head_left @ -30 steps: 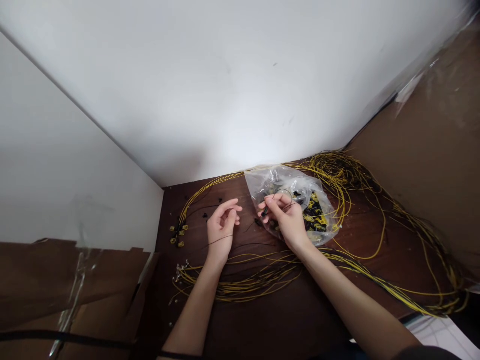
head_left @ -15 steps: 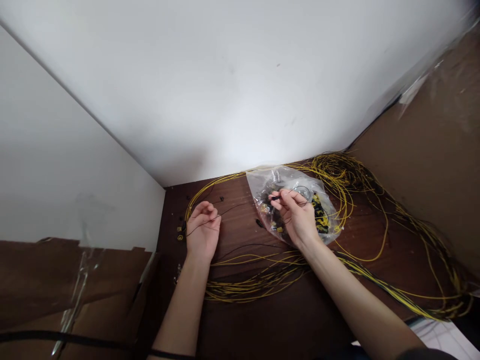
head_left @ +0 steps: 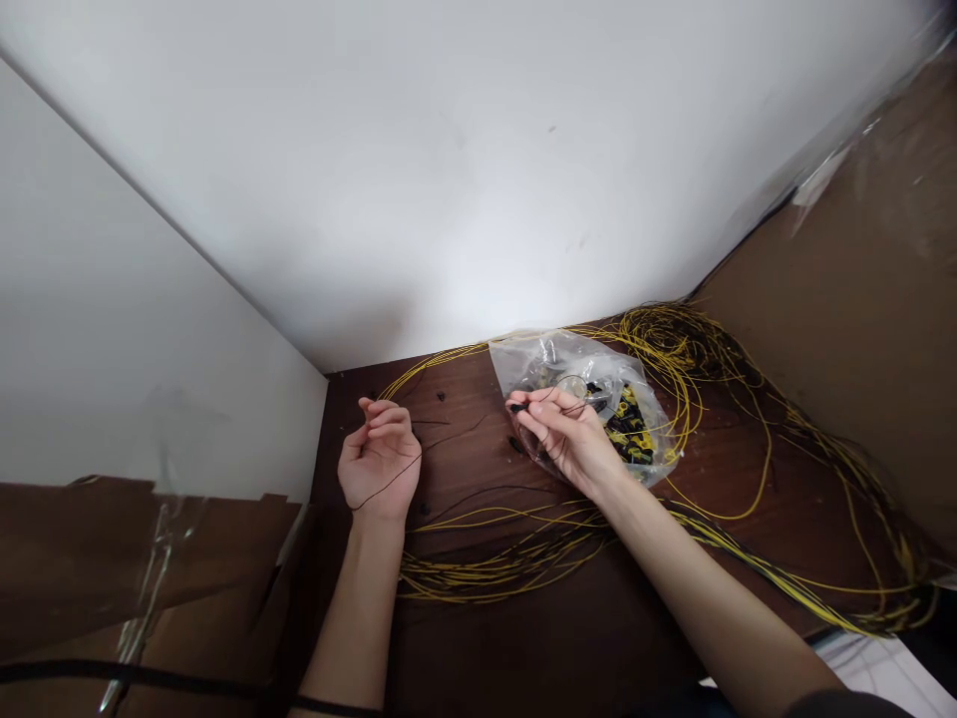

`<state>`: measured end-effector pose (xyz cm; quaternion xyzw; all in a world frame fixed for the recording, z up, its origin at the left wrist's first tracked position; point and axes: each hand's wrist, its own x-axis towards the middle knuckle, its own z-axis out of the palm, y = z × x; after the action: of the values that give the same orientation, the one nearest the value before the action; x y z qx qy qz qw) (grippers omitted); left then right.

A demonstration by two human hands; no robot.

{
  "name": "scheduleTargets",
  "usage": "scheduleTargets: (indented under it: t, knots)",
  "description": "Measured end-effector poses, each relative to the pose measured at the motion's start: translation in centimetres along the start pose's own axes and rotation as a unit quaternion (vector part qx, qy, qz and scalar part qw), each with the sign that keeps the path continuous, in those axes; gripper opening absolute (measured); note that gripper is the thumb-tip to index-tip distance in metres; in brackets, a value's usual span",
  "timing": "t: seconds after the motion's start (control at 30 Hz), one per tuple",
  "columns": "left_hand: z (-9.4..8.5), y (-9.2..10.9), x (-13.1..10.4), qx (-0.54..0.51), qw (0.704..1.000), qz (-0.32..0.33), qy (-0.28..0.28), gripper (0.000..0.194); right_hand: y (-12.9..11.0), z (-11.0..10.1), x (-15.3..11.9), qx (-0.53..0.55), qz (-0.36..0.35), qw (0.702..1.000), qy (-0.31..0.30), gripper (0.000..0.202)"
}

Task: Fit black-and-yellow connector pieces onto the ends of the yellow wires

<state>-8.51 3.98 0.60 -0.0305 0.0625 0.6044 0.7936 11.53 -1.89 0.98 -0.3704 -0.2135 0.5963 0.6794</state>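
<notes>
My right hand (head_left: 564, 434) pinches a small black piece (head_left: 517, 407) between thumb and fingertips, above a clear plastic bag (head_left: 512, 356). A thin black wire (head_left: 456, 434) runs slackly between my hands and crosses the left palm. My left hand (head_left: 381, 459) is turned palm up with its fingers curled in and closed. A short dark stretch of wire shows beside these fingers; their exact grip on it is partly hidden. Inside the bag lie many small black and yellow parts (head_left: 632, 424).
Yellow and black wires lie in a long bundle (head_left: 485, 583) near the front and a tangled heap (head_left: 673, 339) at the back right. Small black bits (head_left: 441, 397) rest on the brown tabletop (head_left: 464, 499). White panels and brown cardboard (head_left: 844, 299) enclose the area.
My right hand has moved left with the small black piece, uncovering more of the bag's parts. My left hand has shifted left and turned, covering small pieces on the table; the wire sags.
</notes>
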Motion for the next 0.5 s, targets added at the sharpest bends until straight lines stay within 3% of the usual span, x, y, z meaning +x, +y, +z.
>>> scheduleTargets:
  t: [0.27,0.5]
  knots:
    - [-0.1,-0.2,0.4,0.079,0.997,-0.001,0.025,0.031,-1.2,-1.7,1.2,0.122,-0.048,0.988,0.076,0.01]
    - [-0.2,-0.1,0.5,0.014,0.998,-0.021,0.05,0.035,-2.0,-1.9,0.8,0.225,-0.048,0.971,0.066,0.014]
